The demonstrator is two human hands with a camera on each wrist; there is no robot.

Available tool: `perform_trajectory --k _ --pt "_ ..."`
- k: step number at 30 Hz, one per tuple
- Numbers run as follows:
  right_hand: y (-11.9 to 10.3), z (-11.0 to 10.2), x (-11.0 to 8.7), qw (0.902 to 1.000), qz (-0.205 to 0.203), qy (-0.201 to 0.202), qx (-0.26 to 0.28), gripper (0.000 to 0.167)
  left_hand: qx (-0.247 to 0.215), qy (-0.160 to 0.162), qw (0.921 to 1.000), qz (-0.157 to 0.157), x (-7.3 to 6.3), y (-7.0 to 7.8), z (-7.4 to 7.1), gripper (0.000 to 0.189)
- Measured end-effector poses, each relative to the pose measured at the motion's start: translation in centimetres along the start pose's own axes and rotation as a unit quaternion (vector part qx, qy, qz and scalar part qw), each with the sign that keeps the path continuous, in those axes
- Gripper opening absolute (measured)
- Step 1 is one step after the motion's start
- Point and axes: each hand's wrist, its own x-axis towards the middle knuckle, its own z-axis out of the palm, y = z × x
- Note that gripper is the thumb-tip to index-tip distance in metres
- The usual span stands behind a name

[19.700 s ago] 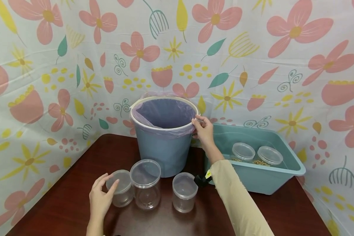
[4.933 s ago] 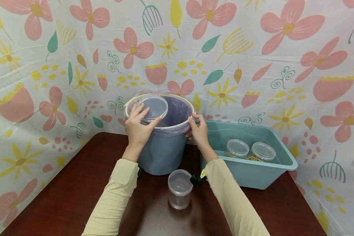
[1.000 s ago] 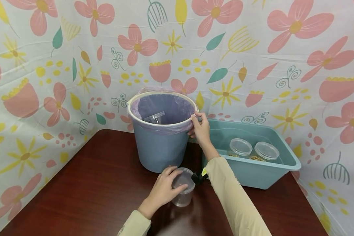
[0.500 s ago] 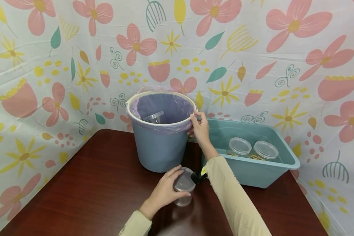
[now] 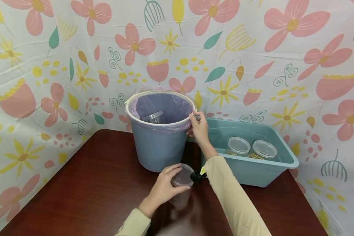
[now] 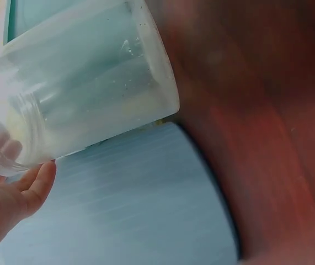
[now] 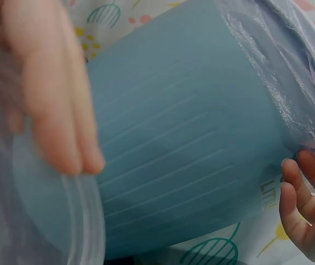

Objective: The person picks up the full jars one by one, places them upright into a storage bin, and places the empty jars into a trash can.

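Note:
My left hand [image 5: 162, 188] grips a clear plastic jar [image 5: 180, 198] at its lid, thumb on the near side and fingers on the far side. Nothing shows inside the jar [image 6: 96, 83] in the left wrist view. It is upright in front of a blue trash bin [image 5: 160, 147], close over the table. Thumb and fingers of my right hand [image 5: 200, 131] pinch the bin's pale rim at the right, where a thin purple bag [image 5: 172, 128] is folded over. Inside the bin, a clear jar [image 5: 153, 117] lies tilted; the rest of the bin's contents is hidden by the front wall.
A teal tub [image 5: 253, 168] stands right of the bin, holding two lidded jars [image 5: 239, 145] with tan beans or pellets low in them. The dark red wooden table [image 5: 91, 183] meets a flowered cloth [image 5: 106, 49] behind. My right forearm [image 5: 233, 193] crosses between jar and tub.
Two jars that stood at the left have left the table, one carried into the bin by my left hand. That hand has since taken the last table jar and raised it slightly; my right stays at the rim.

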Motion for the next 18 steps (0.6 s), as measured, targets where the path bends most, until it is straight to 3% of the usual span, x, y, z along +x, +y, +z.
perform_trajectory --k 8,18 --pt "0.0 -0.1 -0.1 0.9999 -0.012 0.004 -0.008 0.037 0.015 0.012 0.9997 0.015 1.6 0.6 -2.0 0.064" --pt "0.1 -0.1 0.0 0.9998 -0.006 -0.001 -0.018 0.036 0.032 0.062 0.9953 0.068 3.2 1.9 -4.7 0.062"
